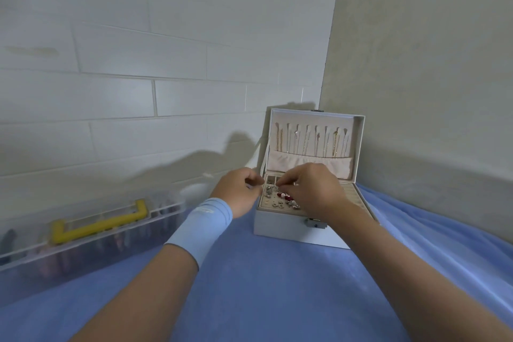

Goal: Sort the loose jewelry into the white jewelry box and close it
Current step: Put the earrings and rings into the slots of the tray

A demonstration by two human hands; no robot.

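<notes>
Far to your left lies a clear plastic case (91,241) with a yellow handle (100,223). Your left hand (238,193) is curled at the left rim of the open white jewelry box (280,228), and you cannot tell whether it holds anything. The loose jewelry (286,198) lies in its tray, and your right hand (312,189) pinches a piece.

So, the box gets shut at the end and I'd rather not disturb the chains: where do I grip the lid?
I'd take the lid by its top free edge, near the metal clasp, from above. It stands upright, hinged at the back, and the necklaces hang on its inner face, so keep fingers on the rim. The left hand and right hand over the tray must clear first.
</notes>
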